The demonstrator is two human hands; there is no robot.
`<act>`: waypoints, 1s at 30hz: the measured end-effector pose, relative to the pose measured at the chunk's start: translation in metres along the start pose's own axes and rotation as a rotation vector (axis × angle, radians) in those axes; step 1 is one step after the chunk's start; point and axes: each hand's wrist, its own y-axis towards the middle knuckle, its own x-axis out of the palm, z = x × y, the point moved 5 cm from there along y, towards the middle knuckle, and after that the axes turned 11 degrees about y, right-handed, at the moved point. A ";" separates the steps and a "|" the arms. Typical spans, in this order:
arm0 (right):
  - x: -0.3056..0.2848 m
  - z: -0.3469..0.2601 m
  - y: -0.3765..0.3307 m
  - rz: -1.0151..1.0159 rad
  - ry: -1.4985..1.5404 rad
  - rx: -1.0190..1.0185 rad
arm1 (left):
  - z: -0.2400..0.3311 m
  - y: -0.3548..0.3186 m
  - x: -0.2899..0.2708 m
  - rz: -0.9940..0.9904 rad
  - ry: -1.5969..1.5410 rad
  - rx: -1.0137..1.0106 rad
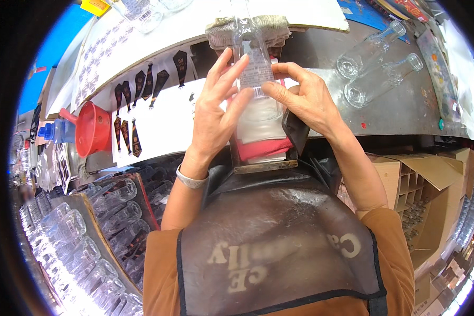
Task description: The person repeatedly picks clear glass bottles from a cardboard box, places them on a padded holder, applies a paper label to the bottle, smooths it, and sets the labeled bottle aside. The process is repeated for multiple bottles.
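Centrally, a clear glass bottle point(255, 68) lies lengthwise, its slim neck pointing away from the person and its rounded base nearest the body, with fine print covering its front. The neck end rests on a folded, rough-woven grey cloth point(278, 30); beneath the base are smooth white padding and a crimson cloth point(266, 149) in a wood-edged stand point(266, 168). The left hand point(216, 102) has its fingers stretched out and loosely parted, the thumb and a fingertip touching the bottle's left side without closing round it. The right hand point(306, 97) is half curled, its thumb on the glass at the print's edge; whether its hidden fingers grip cannot be told. Two more clear glass bottles point(382, 81) lie on the smooth grey tabletop point(321, 97) to the right. To the left, at least nine dark, necktie-shaped decals point(136, 139) show on flat white paper, six above and three below, beside one round red plastic dipper point(94, 129) and one blue-capped plastic bottle point(64, 130).
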 end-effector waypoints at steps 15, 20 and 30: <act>-0.033 0.034 0.008 0.146 0.515 0.160 | 0.002 0.002 -0.001 0.001 0.027 0.000; -0.050 0.044 0.009 0.341 0.882 0.138 | 0.003 0.003 0.000 -0.006 0.042 0.014; -0.035 -0.065 0.019 0.222 -0.133 -0.464 | 0.007 0.000 -0.003 0.026 0.035 0.007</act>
